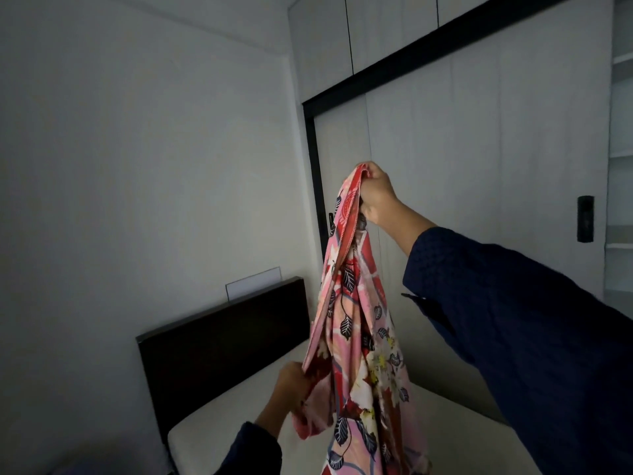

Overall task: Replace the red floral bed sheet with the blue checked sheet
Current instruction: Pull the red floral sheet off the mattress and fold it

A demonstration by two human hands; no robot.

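The right hand [376, 193] is gripping the top of the red floral bed sheet [359, 341], its fingers curled tight round a bunched edge, and is holding it high in front of the wardrobe doors. The left hand [291, 392] is pinching a lower fold of the same sheet, fingers closed on the cloth near its left edge. The right arm, in a dark blue sleeve [513, 320], is reaching up and leftward from the right side; the left forearm is rising from the bottom, hand well below the right one. The sheet is hanging gathered between the two hands, above the bare white mattress [239, 416]. A dark wooden headboard [219, 344] is standing against the pale wall [137, 166], and white sliding wardrobe doors [479, 149] with black frames are filling the right.
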